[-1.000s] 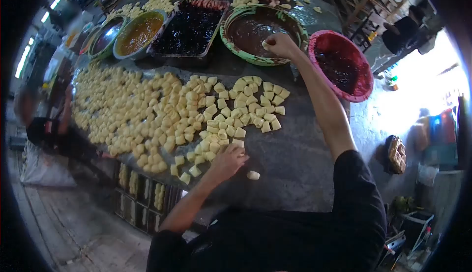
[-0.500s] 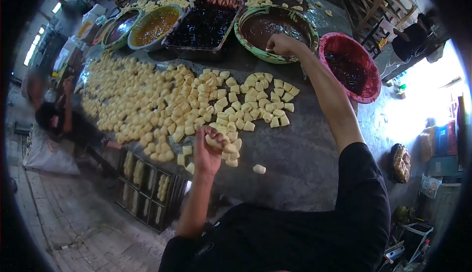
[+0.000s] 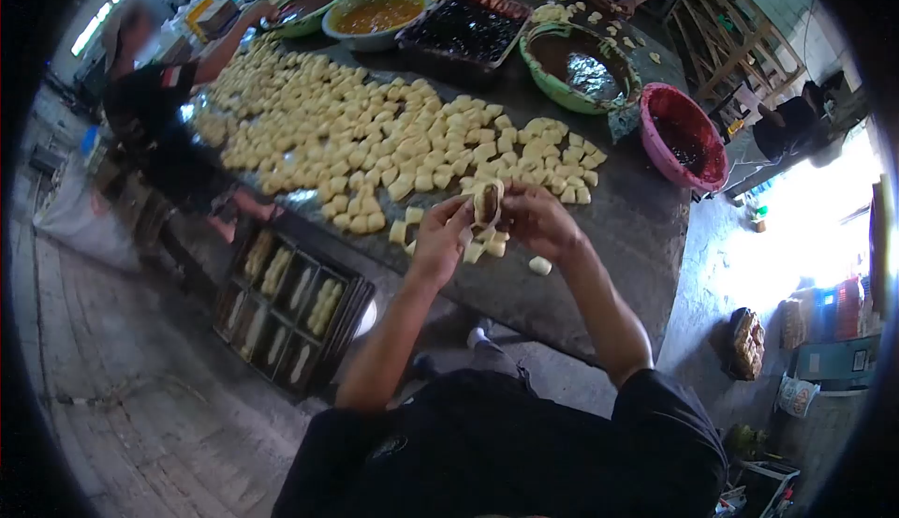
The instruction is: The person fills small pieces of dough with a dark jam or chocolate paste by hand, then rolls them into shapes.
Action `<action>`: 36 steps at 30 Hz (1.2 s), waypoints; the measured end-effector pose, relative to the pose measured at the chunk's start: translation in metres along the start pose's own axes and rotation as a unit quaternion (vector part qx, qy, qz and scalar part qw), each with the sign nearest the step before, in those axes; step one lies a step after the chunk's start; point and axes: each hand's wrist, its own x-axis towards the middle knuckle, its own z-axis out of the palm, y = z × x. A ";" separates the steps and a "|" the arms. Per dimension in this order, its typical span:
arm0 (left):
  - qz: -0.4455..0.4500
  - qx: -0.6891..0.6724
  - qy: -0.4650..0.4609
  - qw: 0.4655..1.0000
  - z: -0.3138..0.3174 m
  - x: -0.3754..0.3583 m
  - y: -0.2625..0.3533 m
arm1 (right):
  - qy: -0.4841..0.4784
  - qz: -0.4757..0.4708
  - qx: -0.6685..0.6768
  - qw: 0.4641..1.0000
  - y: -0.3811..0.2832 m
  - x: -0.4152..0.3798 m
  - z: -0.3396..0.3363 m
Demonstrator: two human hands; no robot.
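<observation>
Between the fingertips of both my hands is a flattened piece of dough (image 3: 486,205) with brown filling showing in its middle. My left hand (image 3: 442,237) pinches its left side, and my right hand (image 3: 543,223) pinches the right edge. Just beyond and below them on the dark table (image 3: 632,237) lie many pale dough pieces (image 3: 375,134). One single dough piece (image 3: 540,265) sits apart, below my right hand. Farther back stands a green-rimmed basin (image 3: 554,87) of brown filling.
A pink basin (image 3: 676,171) with dark red filling stands at the table's right edge. A dark filling tray (image 3: 445,64) and a bowl (image 3: 361,42) of yellow filling line the back. Baking tins (image 3: 290,307) stand lower left. One co-worker (image 3: 154,96) is left, another's hands (image 3: 609,3) work opposite.
My right hand has come back from the brown filling basin to meet my left hand. The dough now lies opened with filling in it. The left co-worker reaches to a bowl; my view has shifted.
</observation>
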 end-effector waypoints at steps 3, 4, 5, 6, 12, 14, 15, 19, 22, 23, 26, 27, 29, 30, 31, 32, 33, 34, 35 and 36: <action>-0.023 -0.131 0.047 0.990 -0.027 -0.063 0.005 | 0.050 -0.017 -0.015 0.998 0.058 -0.032 0.041; -0.032 -0.158 0.069 0.985 -0.026 -0.084 0.014 | 0.056 -0.051 -0.103 0.992 0.075 -0.040 0.059; -0.051 -0.163 0.069 0.983 -0.035 -0.101 0.018 | 0.061 -0.084 -0.191 0.976 0.093 -0.046 0.076; -0.069 -0.168 0.070 0.981 -0.046 -0.118 0.023 | 0.072 -0.116 -0.261 0.956 0.112 -0.051 0.092; -0.106 -0.135 0.070 0.983 -0.051 -0.209 0.085 | 0.016 -0.376 -0.649 0.661 0.139 -0.069 0.163; -0.041 0.015 0.064 0.997 -0.037 -0.241 0.105 | 0.002 -0.395 -0.633 0.666 0.138 -0.076 0.184; -0.009 0.091 0.061 0.994 -0.028 -0.256 0.115 | -0.004 -0.404 -0.624 0.669 0.139 -0.078 0.192; 0.311 0.479 0.049 0.820 -0.014 -0.284 0.130 | -0.083 -0.341 -0.441 0.826 0.148 -0.085 0.219; 0.279 0.359 0.064 0.888 -0.009 -0.300 0.120 | -0.073 -0.232 -0.118 0.963 0.161 -0.090 0.235; 0.279 0.326 0.054 0.902 -0.009 -0.301 0.118 | -0.058 -0.165 0.023 0.984 0.164 -0.093 0.242; 0.418 0.345 -0.015 0.840 -0.014 -0.282 0.114 | 0.006 -0.276 -0.073 0.958 0.157 -0.084 0.261; 0.392 0.323 0.027 0.861 -0.010 -0.284 0.113 | 0.022 -0.333 -0.145 0.931 0.156 -0.082 0.260; 0.336 0.277 0.109 0.893 0.001 -0.288 0.111 | -0.007 -0.420 -0.328 0.846 0.144 -0.090 0.252; 0.319 0.268 0.091 0.905 0.003 -0.285 0.114 | -0.019 -0.453 -0.385 0.804 0.130 -0.097 0.259; 0.300 0.258 0.073 0.915 0.005 -0.280 0.117 | -0.031 -0.481 -0.441 0.757 0.121 -0.102 0.260; 0.280 0.248 0.054 0.926 0.007 -0.276 0.118 | -0.019 -0.509 -0.510 0.694 0.117 -0.103 0.253; 0.256 0.171 0.055 0.950 0.009 -0.272 0.115 | 0.035 -0.496 -0.431 0.753 0.121 -0.101 0.252; 0.227 0.093 0.057 0.968 0.012 -0.270 0.109 | 0.090 -0.478 -0.345 0.802 0.129 -0.097 0.254; 0.196 0.016 0.058 0.979 0.014 -0.267 0.105 | 0.144 -0.456 -0.253 0.841 0.132 -0.095 0.254; 0.244 0.101 0.029 0.964 0.010 -0.262 0.102 | 0.142 -0.376 -0.161 0.901 0.128 -0.096 0.250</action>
